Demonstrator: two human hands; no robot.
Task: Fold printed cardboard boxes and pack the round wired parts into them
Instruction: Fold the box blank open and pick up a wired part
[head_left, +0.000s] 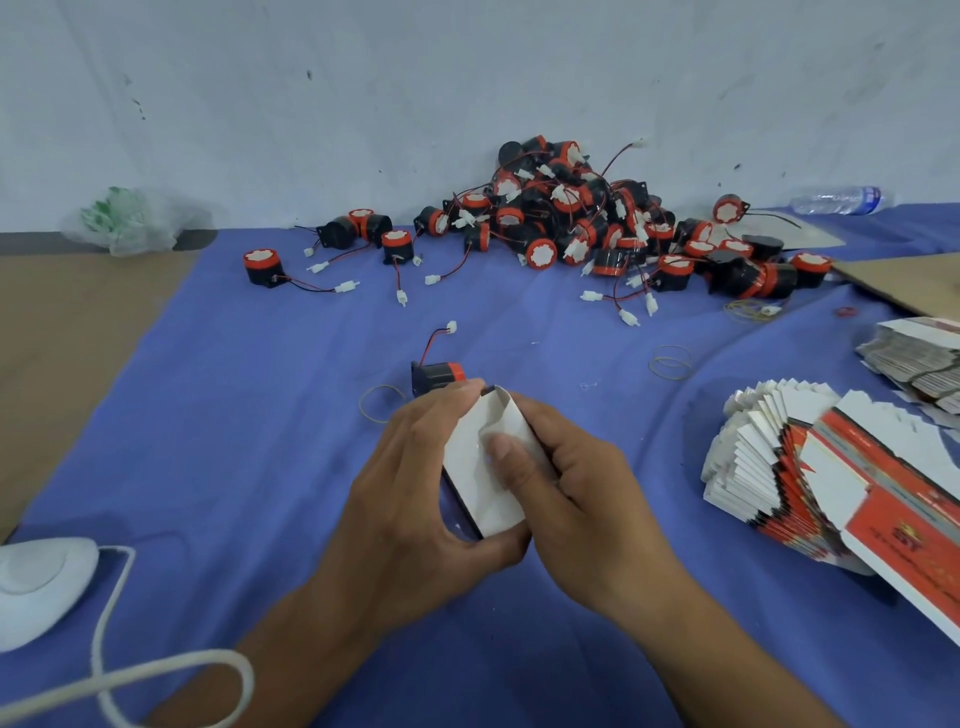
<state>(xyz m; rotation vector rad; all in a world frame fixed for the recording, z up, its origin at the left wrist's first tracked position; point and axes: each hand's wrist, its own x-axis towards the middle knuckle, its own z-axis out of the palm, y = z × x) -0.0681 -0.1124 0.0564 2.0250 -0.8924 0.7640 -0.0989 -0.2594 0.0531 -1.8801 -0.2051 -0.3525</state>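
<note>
Both my hands hold one small cardboard box (480, 467), its white inner flap facing up. My left hand (410, 488) grips it from the left and below. My right hand (576, 483) grips the right side, thumb pressing on the white flap. Just beyond the box lies one round black and red wired part (438, 375), its red and black wire ending in a white plug (451, 327). A big pile of the same parts (587, 218) sits against the far wall. A fanned stack of flat red and white printed boxes (810, 483) lies at the right.
A blue cloth (260, 415) covers the work surface. Loose rubber bands (670, 362) lie around it. A white device with a thick cord (36, 587) sits at the near left. A plastic bag (124, 218) is far left, a water bottle (841, 200) far right, more flat boxes (914, 358) right.
</note>
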